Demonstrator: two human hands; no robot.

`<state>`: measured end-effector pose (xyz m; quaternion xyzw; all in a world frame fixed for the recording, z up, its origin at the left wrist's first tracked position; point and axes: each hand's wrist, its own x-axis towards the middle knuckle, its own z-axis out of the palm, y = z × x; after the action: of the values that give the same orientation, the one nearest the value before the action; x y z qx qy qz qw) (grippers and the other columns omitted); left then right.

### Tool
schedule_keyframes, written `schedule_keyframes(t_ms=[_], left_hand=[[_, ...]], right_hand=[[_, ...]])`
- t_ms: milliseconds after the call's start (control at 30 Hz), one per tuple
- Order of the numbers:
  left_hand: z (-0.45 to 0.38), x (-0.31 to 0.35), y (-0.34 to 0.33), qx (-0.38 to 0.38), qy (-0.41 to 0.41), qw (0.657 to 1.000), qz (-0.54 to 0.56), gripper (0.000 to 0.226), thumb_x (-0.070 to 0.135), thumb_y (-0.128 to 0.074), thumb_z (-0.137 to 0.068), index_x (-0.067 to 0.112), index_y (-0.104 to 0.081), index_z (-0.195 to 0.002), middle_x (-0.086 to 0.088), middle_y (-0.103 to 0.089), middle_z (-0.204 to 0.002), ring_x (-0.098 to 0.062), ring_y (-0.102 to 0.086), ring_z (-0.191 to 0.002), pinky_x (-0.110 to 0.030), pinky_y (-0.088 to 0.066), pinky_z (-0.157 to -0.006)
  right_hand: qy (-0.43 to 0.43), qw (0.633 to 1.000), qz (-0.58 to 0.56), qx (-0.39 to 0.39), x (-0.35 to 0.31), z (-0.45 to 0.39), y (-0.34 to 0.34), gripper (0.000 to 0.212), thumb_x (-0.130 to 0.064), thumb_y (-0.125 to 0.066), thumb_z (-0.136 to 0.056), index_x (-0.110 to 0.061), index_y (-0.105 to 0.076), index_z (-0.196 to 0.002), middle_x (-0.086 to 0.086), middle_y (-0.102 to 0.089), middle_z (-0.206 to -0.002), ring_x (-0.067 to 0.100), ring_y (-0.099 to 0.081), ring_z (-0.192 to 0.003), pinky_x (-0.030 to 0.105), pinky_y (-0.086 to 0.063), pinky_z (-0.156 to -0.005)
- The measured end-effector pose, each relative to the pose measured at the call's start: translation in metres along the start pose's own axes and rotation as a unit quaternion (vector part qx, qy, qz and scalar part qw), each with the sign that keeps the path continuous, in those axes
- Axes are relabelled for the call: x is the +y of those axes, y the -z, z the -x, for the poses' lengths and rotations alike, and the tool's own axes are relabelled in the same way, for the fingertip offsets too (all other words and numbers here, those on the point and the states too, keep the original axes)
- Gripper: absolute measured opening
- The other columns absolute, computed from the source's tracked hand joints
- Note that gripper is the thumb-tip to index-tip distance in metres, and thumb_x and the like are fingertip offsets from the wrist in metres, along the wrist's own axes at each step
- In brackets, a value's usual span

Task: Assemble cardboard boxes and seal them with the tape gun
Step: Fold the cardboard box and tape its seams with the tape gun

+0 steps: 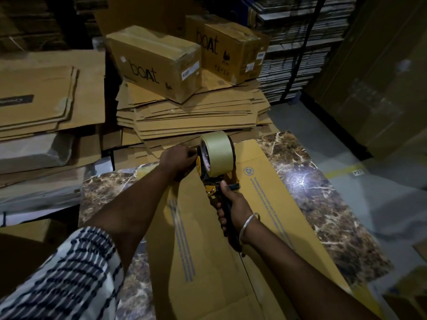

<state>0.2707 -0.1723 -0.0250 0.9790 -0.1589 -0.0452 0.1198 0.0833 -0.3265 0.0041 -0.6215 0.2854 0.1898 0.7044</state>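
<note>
1. Gripping the tape gun [216, 167] handle, the right hand [233, 206] holds it at frame centre.
2. Left hand [179, 161] pinches at its roll.
3. Flattened cardboard box [261, 199] lies beneath on the marbled desk [323, 192].

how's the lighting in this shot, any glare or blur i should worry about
Head view: dim overall, corners falling into near black; a bright glare patch sits on the marble table right of the tape gun; the left hand looks slightly motion-blurred; wide-angle distortion bends the edges; the right hand reads clearly.
</note>
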Motion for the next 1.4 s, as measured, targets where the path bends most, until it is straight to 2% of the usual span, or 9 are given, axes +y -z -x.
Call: schedule_keyframes(t_ms=[133, 233, 400, 467, 600, 800, 1133, 1300, 1400], left_hand=[[0.003, -0.001, -0.001, -0.007, 0.004, 0.998, 0.056, 0.075, 0.069, -0.02, -0.074, 0.034, -0.071, -0.115, -0.003, -0.073, -0.103, -0.026, -0.065, -0.094, -0.038, -0.052, -0.078], [0.002, -0.004, -0.008, 0.008, -0.001, 0.999, 0.048, 0.069, 0.071, -0.021, -0.077, 0.033, -0.072, -0.104, 0.002, -0.072, -0.094, -0.02, -0.063, -0.086, -0.035, -0.049, -0.073], [0.004, -0.001, -0.017, 0.034, 0.032, 0.998, 0.044, 0.075, 0.078, -0.019, -0.083, 0.034, -0.071, -0.113, 0.002, -0.072, -0.102, -0.023, -0.064, -0.093, -0.039, -0.052, -0.082], [0.012, 0.008, -0.016, 0.059, 0.034, 0.998, 0.006, 0.061, 0.07, -0.027, -0.095, 0.032, -0.069, -0.118, -0.001, -0.071, -0.106, -0.025, -0.064, -0.096, -0.039, -0.052, -0.084], [0.039, 0.022, -0.021, 0.102, -0.052, 0.993, 0.027, 0.045, 0.034, -0.038, -0.105, 0.013, -0.049, -0.144, -0.01, -0.047, -0.149, -0.028, -0.039, -0.14, -0.041, -0.037, -0.109], [0.065, 0.011, -0.026, -0.018, -0.196, 0.98, -0.003, 0.067, 0.055, -0.008, -0.096, 0.033, -0.033, -0.154, 0.009, -0.027, -0.163, -0.017, -0.015, -0.153, -0.047, -0.019, -0.119], [0.046, 0.004, -0.025, -0.049, -0.106, 0.991, -0.059, 0.082, 0.068, 0.006, -0.087, 0.032, -0.005, -0.16, 0.012, 0.001, -0.167, -0.013, 0.002, -0.154, -0.053, -0.006, -0.12], [0.047, 0.011, -0.017, -0.016, -0.117, 0.986, -0.115, 0.06, 0.04, -0.029, -0.102, 0.026, -0.018, -0.159, 0.001, -0.02, -0.165, -0.017, -0.017, -0.152, -0.046, -0.016, -0.12], [0.045, 0.012, -0.011, -0.046, -0.117, 0.984, -0.126, 0.059, 0.041, -0.018, -0.102, 0.024, -0.021, -0.158, 0.0, -0.021, -0.165, -0.017, -0.012, -0.153, -0.047, -0.016, -0.119]], right_hand=[[0.003, 1.0, -0.001, 0.001, 0.003, 0.007, 0.003, 0.062, -0.071, -0.048, -0.091, -0.015, -0.049, -0.063, 0.003, -0.043, -0.054, 0.018, -0.033, -0.041, 0.025, -0.029, -0.047], [-0.002, 1.0, -0.013, 0.005, 0.013, 0.023, 0.01, 0.059, -0.066, -0.049, -0.093, -0.016, -0.046, -0.062, 0.004, -0.039, -0.054, 0.017, -0.028, -0.041, 0.025, -0.023, -0.047], [0.015, 0.999, -0.028, -0.023, 0.046, 0.055, 0.028, 0.058, -0.065, -0.05, -0.092, -0.015, -0.047, -0.062, 0.007, -0.035, -0.054, 0.018, -0.027, -0.042, 0.027, -0.021, -0.046], [0.022, 0.999, -0.028, -0.021, 0.055, 0.061, 0.032, 0.059, -0.065, -0.051, -0.092, -0.014, -0.048, -0.063, 0.009, -0.036, -0.054, 0.018, -0.028, -0.042, 0.026, -0.022, -0.045], [0.023, 0.999, -0.03, -0.013, 0.059, 0.063, 0.032, 0.06, -0.068, -0.053, -0.086, -0.013, -0.049, -0.062, 0.009, -0.037, -0.053, 0.019, -0.029, -0.041, 0.026, -0.023, -0.045], [0.023, 1.0, -0.015, -0.01, 0.056, 0.06, 0.032, 0.062, -0.071, -0.056, -0.076, -0.011, -0.048, -0.062, 0.009, -0.038, -0.051, 0.02, -0.032, -0.039, 0.026, -0.026, -0.044], [0.006, 1.0, 0.012, -0.01, 0.037, 0.046, 0.027, 0.06, -0.064, -0.053, -0.091, -0.012, -0.046, -0.061, 0.007, -0.038, -0.051, 0.019, -0.03, -0.038, 0.024, -0.026, -0.043], [-0.013, 1.0, 0.023, 0.002, 0.022, 0.032, 0.019, 0.062, -0.068, -0.053, -0.09, -0.014, -0.047, -0.059, 0.005, -0.039, -0.052, 0.018, -0.031, -0.04, 0.023, -0.026, -0.047], [-0.02, 1.0, 0.018, 0.007, 0.025, 0.031, 0.018, 0.062, -0.068, -0.054, -0.089, -0.015, -0.047, -0.058, 0.005, -0.04, -0.052, 0.019, -0.031, -0.04, 0.025, -0.027, -0.047]])
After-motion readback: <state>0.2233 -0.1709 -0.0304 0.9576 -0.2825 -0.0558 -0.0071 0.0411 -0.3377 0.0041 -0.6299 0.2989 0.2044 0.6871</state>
